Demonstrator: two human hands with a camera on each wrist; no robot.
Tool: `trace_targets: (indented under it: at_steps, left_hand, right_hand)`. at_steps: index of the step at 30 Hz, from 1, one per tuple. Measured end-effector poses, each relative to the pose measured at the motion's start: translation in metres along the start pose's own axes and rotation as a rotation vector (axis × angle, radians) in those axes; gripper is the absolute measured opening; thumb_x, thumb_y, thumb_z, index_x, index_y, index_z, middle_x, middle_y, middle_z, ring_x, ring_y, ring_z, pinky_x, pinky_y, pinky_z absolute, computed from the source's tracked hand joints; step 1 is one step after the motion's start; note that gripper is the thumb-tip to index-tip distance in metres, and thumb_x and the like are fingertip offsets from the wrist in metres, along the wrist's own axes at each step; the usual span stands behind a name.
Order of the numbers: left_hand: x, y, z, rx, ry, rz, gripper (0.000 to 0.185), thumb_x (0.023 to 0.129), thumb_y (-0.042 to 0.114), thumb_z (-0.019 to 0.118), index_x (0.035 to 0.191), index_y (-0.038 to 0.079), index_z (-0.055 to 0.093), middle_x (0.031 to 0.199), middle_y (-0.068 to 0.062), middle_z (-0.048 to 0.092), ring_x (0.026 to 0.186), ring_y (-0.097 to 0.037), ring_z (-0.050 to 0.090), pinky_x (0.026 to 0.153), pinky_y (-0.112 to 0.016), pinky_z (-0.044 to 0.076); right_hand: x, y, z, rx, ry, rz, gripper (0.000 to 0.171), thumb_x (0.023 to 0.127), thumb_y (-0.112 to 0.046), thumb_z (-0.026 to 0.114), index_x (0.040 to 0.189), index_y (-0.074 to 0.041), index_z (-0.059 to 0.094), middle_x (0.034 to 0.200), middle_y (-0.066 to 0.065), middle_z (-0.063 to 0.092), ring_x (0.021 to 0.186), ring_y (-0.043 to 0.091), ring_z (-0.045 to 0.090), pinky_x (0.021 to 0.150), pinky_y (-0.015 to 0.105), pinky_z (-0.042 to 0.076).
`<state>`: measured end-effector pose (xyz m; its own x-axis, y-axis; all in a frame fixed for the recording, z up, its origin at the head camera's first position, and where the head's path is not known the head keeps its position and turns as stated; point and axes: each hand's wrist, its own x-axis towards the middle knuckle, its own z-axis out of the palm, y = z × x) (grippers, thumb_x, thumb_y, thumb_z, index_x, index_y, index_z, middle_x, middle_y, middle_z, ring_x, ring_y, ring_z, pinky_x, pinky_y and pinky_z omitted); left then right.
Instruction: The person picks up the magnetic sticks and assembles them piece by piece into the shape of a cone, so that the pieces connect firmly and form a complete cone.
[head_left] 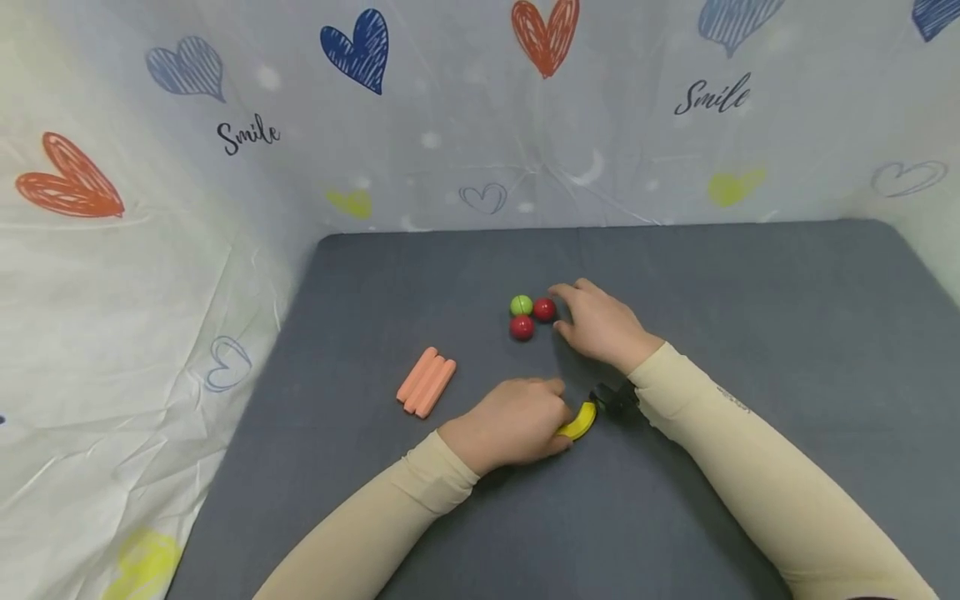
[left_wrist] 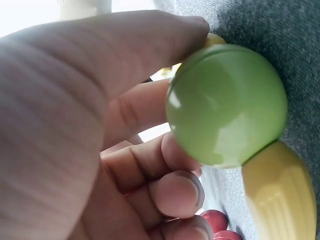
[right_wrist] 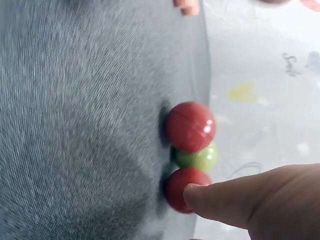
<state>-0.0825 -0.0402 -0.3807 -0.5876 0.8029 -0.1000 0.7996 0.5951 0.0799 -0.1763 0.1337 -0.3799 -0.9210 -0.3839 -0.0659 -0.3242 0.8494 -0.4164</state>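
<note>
Closest up are two cream fabric sleeves [head_left: 757, 458], one per arm, over a dark grey cloth-topped table [head_left: 787, 333]. Next up is the left hand [head_left: 513, 421], curled low with thumb and finger pinched on a curved yellow plastic banana [head_left: 579, 421]. The left wrist view also shows a glossy green plastic ball [left_wrist: 227, 107] under that hand, with a ridged yellow plastic piece [left_wrist: 280, 195] touching it; can't tell if the fingers grip either. A bit farther left lie the salmon-pink rounded sticks [head_left: 425, 383], side by side, three by my count. Past those, the right hand [head_left: 596, 325] has thumb and fingertips apart around the near side of a shiny red plastic ball [head_left: 545, 310]; no idea how firmly it's touching. That ball sits bunched with a second shiny red ball [head_left: 522, 327] and a lime-green plastic ball [head_left: 521, 305]. So: two red, two green, and yellow is one banana plus that ridged piece, probably a second. My guess is the step in hand is positioning small pieces, and the next move calls for a light touch so nothing rolls. Way back there's a white heart-print backdrop [head_left: 450, 108].
</note>
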Motion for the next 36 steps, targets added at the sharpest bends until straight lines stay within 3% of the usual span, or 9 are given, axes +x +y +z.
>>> trace_targets:
  at_steps: [9, 16, 21, 29, 36]
  left_hand:
    - [0.002, 0.001, -0.001, -0.016, -0.012, 0.008, 0.018, 0.094, 0.039, 0.080, 0.088, 0.022, 0.079, 0.078, 0.007, 0.051, 0.063, -0.007, 0.046, 0.057, -0.022, 0.041]
    - [0.002, 0.000, 0.001, -0.020, -0.007, 0.012, 0.018, 0.094, 0.038, 0.080, 0.089, 0.021, 0.080, 0.077, 0.007, 0.051, 0.064, -0.007, 0.047, 0.057, -0.022, 0.041]
    - [0.002, -0.001, 0.000, -0.040, -0.013, 0.005, 0.018, 0.094, 0.038, 0.080, 0.092, 0.020, 0.081, 0.077, 0.006, 0.050, 0.064, -0.008, 0.047, 0.057, -0.021, 0.040]
    - [0.004, 0.000, -0.003, -0.022, 0.008, 0.018, 0.016, 0.094, 0.037, 0.080, 0.090, 0.022, 0.080, 0.078, 0.006, 0.051, 0.064, -0.007, 0.047, 0.058, -0.021, 0.043]
    - [0.002, 0.000, 0.000, -0.041, -0.007, -0.006, 0.016, 0.094, 0.037, 0.081, 0.090, 0.021, 0.080, 0.078, 0.007, 0.050, 0.062, -0.008, 0.047, 0.056, -0.020, 0.040]
  right_hand:
    - [0.008, 0.003, 0.004, 0.005, -0.042, -0.017, 0.050, 0.104, -0.021, 0.066, 0.150, -0.006, 0.054, 0.139, 0.021, 0.062, 0.125, 0.038, 0.062, 0.094, 0.056, 0.054]
    - [0.005, 0.004, 0.008, 0.005, -0.002, -0.002, 0.041, 0.102, -0.026, 0.071, 0.137, -0.006, 0.064, 0.121, 0.017, 0.069, 0.109, 0.034, 0.067, 0.087, 0.052, 0.056]
    - [0.000, 0.004, 0.008, 0.036, -0.009, 0.001, 0.040, 0.101, -0.029, 0.072, 0.130, -0.003, 0.067, 0.118, 0.015, 0.071, 0.103, 0.031, 0.068, 0.085, 0.050, 0.057]
    - [-0.028, 0.016, 0.005, 0.126, -0.029, 0.000, 0.032, 0.099, -0.028, 0.072, 0.114, 0.000, 0.070, 0.107, 0.013, 0.071, 0.088, 0.024, 0.066, 0.082, 0.046, 0.056]
    - [-0.058, 0.021, 0.004, 0.165, -0.061, -0.033, 0.028, 0.098, -0.024, 0.073, 0.110, 0.002, 0.073, 0.103, 0.011, 0.071, 0.082, 0.019, 0.063, 0.076, 0.041, 0.054]
